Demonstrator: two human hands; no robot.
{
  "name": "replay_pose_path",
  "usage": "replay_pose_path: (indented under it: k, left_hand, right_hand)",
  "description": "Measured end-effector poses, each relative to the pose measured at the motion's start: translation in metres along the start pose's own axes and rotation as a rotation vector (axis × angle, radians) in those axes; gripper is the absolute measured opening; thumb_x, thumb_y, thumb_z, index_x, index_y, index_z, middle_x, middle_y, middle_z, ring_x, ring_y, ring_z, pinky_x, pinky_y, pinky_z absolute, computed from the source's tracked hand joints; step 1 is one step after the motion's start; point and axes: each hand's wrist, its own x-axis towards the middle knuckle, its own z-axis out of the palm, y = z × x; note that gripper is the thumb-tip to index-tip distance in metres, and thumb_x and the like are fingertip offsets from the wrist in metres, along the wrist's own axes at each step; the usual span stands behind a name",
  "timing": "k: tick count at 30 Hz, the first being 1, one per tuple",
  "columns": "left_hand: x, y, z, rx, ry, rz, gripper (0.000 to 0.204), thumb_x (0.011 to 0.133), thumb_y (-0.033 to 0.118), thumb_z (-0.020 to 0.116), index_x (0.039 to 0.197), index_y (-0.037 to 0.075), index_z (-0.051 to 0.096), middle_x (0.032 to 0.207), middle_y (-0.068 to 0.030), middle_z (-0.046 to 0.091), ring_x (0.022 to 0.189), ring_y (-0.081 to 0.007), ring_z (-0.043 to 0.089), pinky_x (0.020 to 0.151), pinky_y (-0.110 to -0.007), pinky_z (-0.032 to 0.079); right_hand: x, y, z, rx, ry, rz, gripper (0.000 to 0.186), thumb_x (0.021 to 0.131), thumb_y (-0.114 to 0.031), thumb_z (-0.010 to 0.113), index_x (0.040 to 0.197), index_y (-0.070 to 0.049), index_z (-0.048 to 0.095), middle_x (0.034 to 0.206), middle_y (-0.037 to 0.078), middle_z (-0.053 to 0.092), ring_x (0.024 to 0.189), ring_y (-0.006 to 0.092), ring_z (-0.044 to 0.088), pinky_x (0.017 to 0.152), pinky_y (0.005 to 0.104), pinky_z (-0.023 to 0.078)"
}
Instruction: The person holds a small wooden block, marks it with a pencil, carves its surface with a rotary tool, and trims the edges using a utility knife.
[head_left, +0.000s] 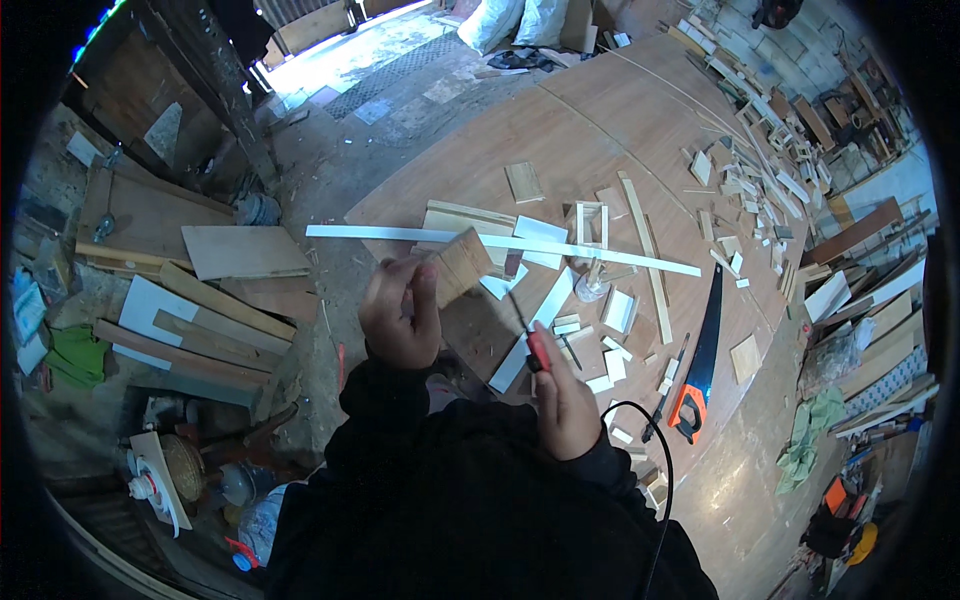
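My left hand [402, 312] grips a small wooden block [460, 268] between thumb and fingers, raised above the near left edge of the table. In my right hand [566, 405] is a screwdriver [539, 352] with a red and black handle, its thin dark shaft slanting up toward the block. The tip appears apart from the block, though the exact gap is hard to judge. Beyond both hands a long white strip [420, 235] lies across the wood pieces. A small open wooden frame [591, 224] stands behind it.
A handsaw [700, 360] with an orange handle lies right of my right hand. Small offcuts [745, 190] are heaped at the table's far right. The wooden table [590, 120] stretches away ahead. Boards [200, 335] lean at the left. A black cable [668, 460] loops beside my right arm.
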Motion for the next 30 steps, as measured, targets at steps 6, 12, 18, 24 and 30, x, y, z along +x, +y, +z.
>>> replay_pose_path:
  k: [6, 12, 18, 24, 30]
  left_hand:
    - [-0.017, -0.002, 0.017, -0.19, -0.211, -0.015, 0.015, 0.095, 0.016, 0.062, 0.096, 0.001, 0.065, 0.084, -0.0148, 0.065, 0.071, -0.0273, 0.064, 0.061, -0.034, 0.048]
    - [-0.09, -0.103, 0.065, -0.184, -0.671, -0.357, 0.021, 0.095, 0.024, 0.065, 0.095, 0.003, 0.067, 0.078, -0.0098, 0.066, 0.071, -0.0182, 0.064, 0.062, -0.031, 0.049]
    - [-0.157, -0.22, 0.107, -0.085, -0.994, -0.469, 0.024, 0.096, 0.027, 0.064, 0.096, 0.003, 0.067, 0.076, -0.0079, 0.065, 0.07, -0.0173, 0.064, 0.063, -0.031, 0.05]
    - [-0.171, -0.271, 0.148, -0.097, -1.168, -0.44, 0.027, 0.095, 0.03, 0.065, 0.099, 0.003, 0.068, 0.083, -0.0105, 0.068, 0.076, -0.0189, 0.066, 0.07, -0.034, 0.052]
    - [-0.159, -0.261, 0.187, -0.133, -1.241, -0.231, 0.029, 0.092, 0.03, 0.067, 0.104, 0.003, 0.067, 0.09, -0.0132, 0.07, 0.083, -0.0273, 0.067, 0.078, -0.036, 0.052]
  right_hand:
    - [-0.005, 0.013, -0.006, 0.107, 0.186, -0.078, 0.047, 0.104, -0.027, 0.042, 0.147, -0.007, 0.039, 0.105, 0.026, 0.067, 0.087, 0.0411, 0.068, 0.077, 0.0409, 0.053]
    - [-0.019, 0.047, 0.009, 0.111, 0.169, 0.134, 0.043, 0.101, -0.028, 0.049, 0.141, -0.011, 0.046, 0.096, 0.023, 0.068, 0.086, 0.0408, 0.067, 0.075, 0.0457, 0.052]
    - [-0.046, 0.108, 0.044, 0.055, 0.114, 0.442, 0.033, 0.099, -0.028, 0.053, 0.126, -0.01, 0.055, 0.088, 0.023, 0.067, 0.083, 0.0423, 0.066, 0.071, 0.0484, 0.05]
    - [-0.083, 0.158, 0.092, -0.048, 0.315, 0.504, 0.039, 0.099, -0.032, 0.052, 0.13, -0.008, 0.056, 0.088, 0.026, 0.066, 0.082, 0.0428, 0.066, 0.073, 0.0484, 0.051]
    - [-0.083, 0.149, 0.12, -0.015, 0.393, 0.83, 0.043, 0.1, -0.037, 0.051, 0.134, -0.012, 0.053, 0.09, 0.028, 0.067, 0.084, 0.0456, 0.065, 0.073, 0.0526, 0.051]
